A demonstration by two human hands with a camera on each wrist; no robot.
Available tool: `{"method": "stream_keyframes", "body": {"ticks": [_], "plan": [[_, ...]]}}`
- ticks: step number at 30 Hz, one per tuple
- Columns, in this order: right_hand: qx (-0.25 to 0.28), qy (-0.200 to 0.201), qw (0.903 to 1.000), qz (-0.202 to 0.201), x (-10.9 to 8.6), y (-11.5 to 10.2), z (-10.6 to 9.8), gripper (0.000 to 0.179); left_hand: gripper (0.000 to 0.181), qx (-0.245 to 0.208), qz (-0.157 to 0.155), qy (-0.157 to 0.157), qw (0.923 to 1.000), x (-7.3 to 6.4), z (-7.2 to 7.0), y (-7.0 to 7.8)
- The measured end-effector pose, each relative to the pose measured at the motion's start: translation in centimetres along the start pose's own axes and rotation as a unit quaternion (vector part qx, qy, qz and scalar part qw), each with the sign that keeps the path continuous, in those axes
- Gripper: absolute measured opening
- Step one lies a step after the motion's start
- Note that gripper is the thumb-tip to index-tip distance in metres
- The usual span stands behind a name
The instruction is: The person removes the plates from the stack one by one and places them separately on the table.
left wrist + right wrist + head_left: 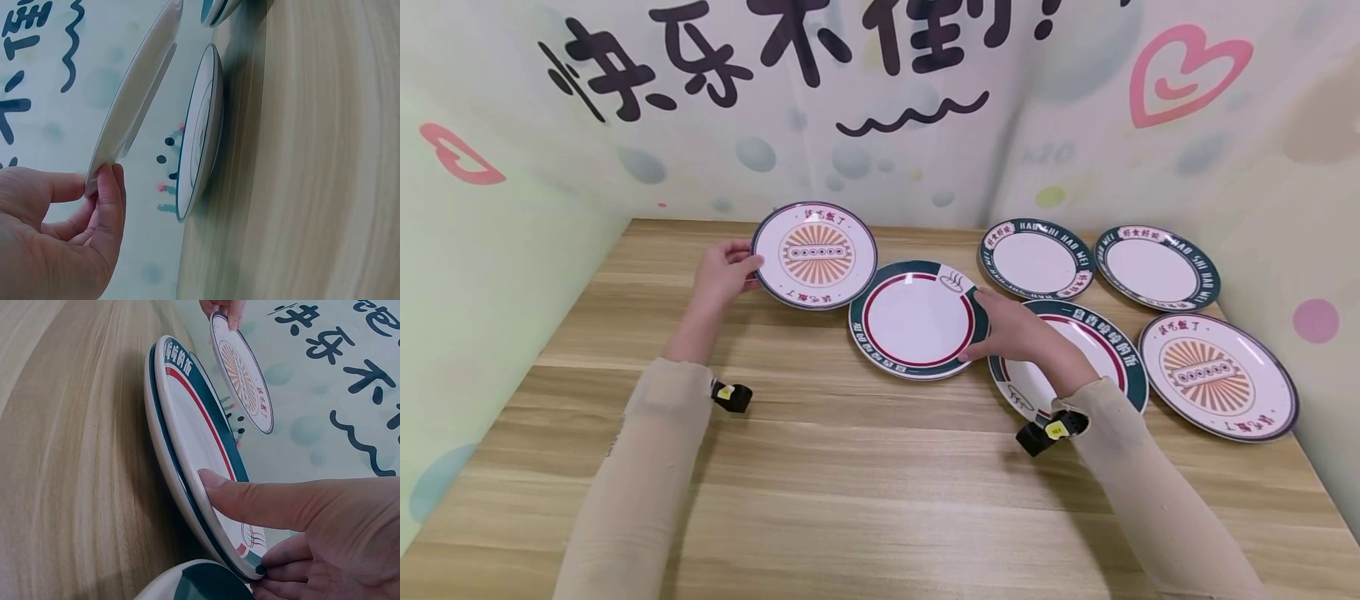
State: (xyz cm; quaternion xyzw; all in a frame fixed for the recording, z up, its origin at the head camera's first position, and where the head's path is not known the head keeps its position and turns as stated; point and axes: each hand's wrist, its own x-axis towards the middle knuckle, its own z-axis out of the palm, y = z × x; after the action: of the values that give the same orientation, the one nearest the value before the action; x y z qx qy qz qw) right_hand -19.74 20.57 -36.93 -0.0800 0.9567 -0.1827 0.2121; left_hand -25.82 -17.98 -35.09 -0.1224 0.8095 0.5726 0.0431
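Note:
My left hand (724, 271) pinches the left rim of a white plate (815, 255) with an orange sunburst, held above the table and tilted in the left wrist view. Below it there lies a dark-rimmed plate (199, 134), which the raised plate seems to hide in the head view. My right hand (1011, 327) grips the right edge of a green-rimmed plate (917, 319) with a red ring, thumb on the rim and fingers at the outer edge. Directly beneath, a second plate's edge (164, 440) shows in the right wrist view.
Right of my right hand lies another green-rimmed plate (1082, 342), partly covered by my forearm. A second sunburst plate (1217, 375) is at the far right. Two plates lettered in white, one on the left (1036, 260) and one on the right (1157, 268), lie near the back wall.

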Motion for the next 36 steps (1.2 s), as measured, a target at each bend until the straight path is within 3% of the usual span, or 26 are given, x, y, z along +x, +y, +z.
{"method": "stream_keyframes", "body": {"ticks": [18, 24, 27, 32, 36], "plan": [[0.001, 0.001, 1.0000, 0.002, 0.0, 0.0, 0.0, 0.107, 0.048, -0.068, -0.042, 0.052, 0.9954, 0.7, -3.0, -1.3], [-0.001, 0.001, 1.0000, 0.001, 0.0, 0.1, 0.1, 0.108, 0.035, -0.130, -0.050, 0.067, 0.9880, 0.7, -3.8, -1.7], [0.000, 0.000, 1.0000, 0.000, 0.0, 0.1, 0.1, 0.107, 0.039, -0.142, -0.056, 0.073, 0.9856, 0.9, -4.2, -2.0], [0.004, -0.002, 1.0000, 0.001, -0.1, 0.0, 0.0, 0.107, 0.027, -0.165, -0.063, 0.088, 0.9803, 1.0, -4.8, -2.4], [0.004, -0.003, 1.0000, 0.001, -0.1, 0.0, 0.0, 0.107, 0.037, -0.170, -0.074, 0.100, 0.9775, 1.0, -5.3, -2.8]]}}
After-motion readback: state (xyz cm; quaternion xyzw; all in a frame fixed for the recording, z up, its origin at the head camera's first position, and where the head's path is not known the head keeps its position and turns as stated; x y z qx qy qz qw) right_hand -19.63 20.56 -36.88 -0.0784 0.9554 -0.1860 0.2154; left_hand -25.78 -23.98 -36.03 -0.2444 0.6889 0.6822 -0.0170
